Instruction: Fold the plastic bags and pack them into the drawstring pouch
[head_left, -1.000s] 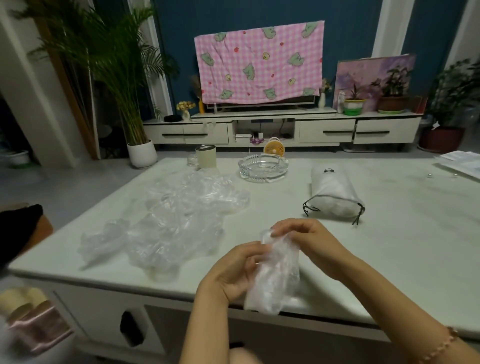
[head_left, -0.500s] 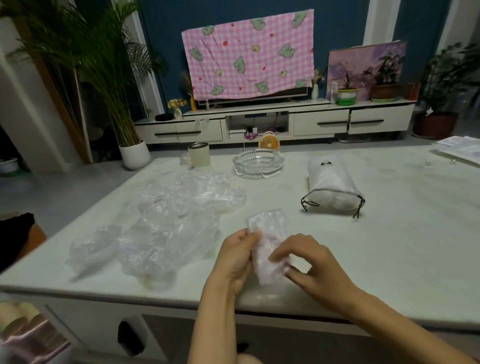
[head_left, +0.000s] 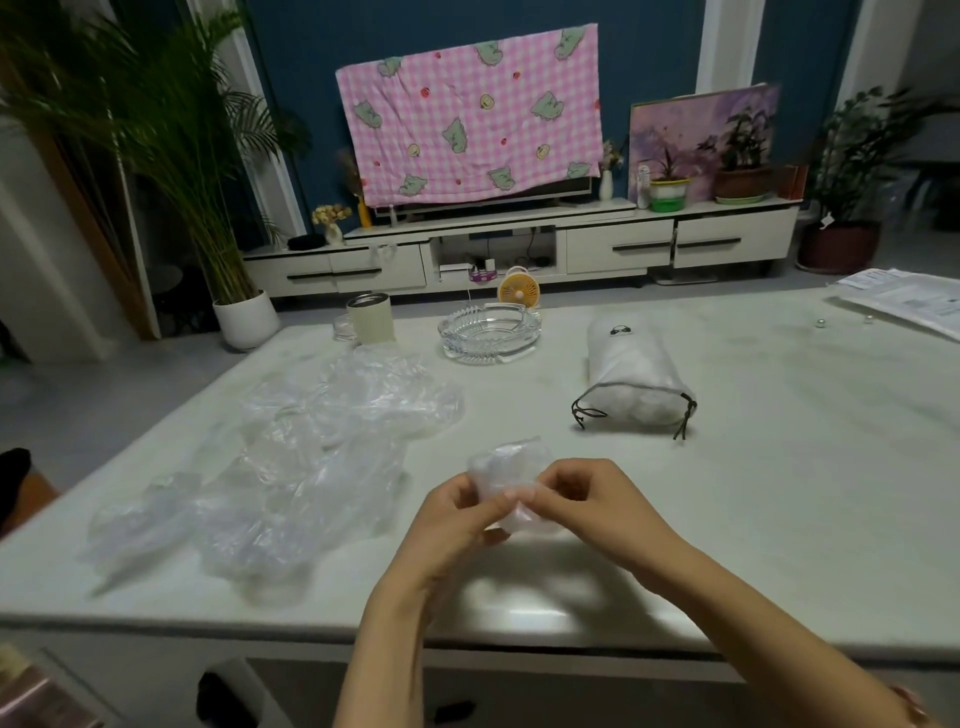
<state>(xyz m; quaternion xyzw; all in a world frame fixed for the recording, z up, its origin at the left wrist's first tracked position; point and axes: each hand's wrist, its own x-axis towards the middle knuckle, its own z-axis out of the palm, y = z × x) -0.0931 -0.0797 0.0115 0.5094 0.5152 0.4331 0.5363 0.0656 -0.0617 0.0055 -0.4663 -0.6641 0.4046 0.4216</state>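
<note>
A small folded clear plastic bag (head_left: 506, 462) is held above the table's near edge. My left hand (head_left: 457, 512) grips its left side and my right hand (head_left: 576, 499) pinches its right side, fingertips meeting in front of it. A loose heap of crumpled clear plastic bags (head_left: 291, 462) lies on the table to the left. The white drawstring pouch (head_left: 631, 374) lies on its side further back on the right, bulging, its mouth with dark cords facing me.
On the pale table (head_left: 779, 467) stand a glass ashtray (head_left: 491, 338), a cream cup (head_left: 370, 317) and a small glass jar behind the heap. Papers (head_left: 914, 301) lie at the far right edge. A TV stand and potted plants fill the room behind.
The bag hung long from both hands a second ago; it has since been folded down into a small bundle and lifted a little further from me. My right hand came in closer to my left.
</note>
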